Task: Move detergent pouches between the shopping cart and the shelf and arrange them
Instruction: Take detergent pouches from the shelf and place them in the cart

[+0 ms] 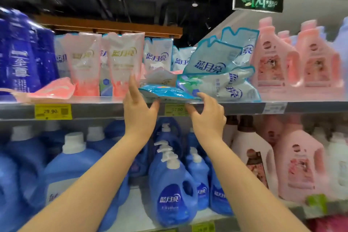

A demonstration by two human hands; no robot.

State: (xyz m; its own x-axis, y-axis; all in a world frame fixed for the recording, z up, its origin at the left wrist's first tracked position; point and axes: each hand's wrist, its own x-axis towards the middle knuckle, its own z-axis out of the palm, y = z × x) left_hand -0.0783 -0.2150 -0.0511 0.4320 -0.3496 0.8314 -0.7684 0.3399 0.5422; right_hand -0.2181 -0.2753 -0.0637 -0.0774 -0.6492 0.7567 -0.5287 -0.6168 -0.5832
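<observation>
From the head camera, the flat blue pouch (165, 93) lies on the front edge of the upper shelf (94, 108), just above a yellow price tag (176, 109) reading 17.50. The left hand (138, 107) has straight, spread fingers at the pouch's left end. The right hand (207, 113) is loosely bent and touches its right end without clasping it.

Behind, tilted pale blue pouches (212, 62) printed 蓝月亮 lean in a heap. The upright pink pouches (125, 62) to the left carry the same name in gold, and one pink pouch (54, 89) lies flat near another yellow tag (53, 111) reading 29.90. Pink bottles (273, 62) crowd the shelf's right end. Below stand blue 蓝月亮 bottles (171, 190). A green exit sign (258, 2) hangs overhead.
</observation>
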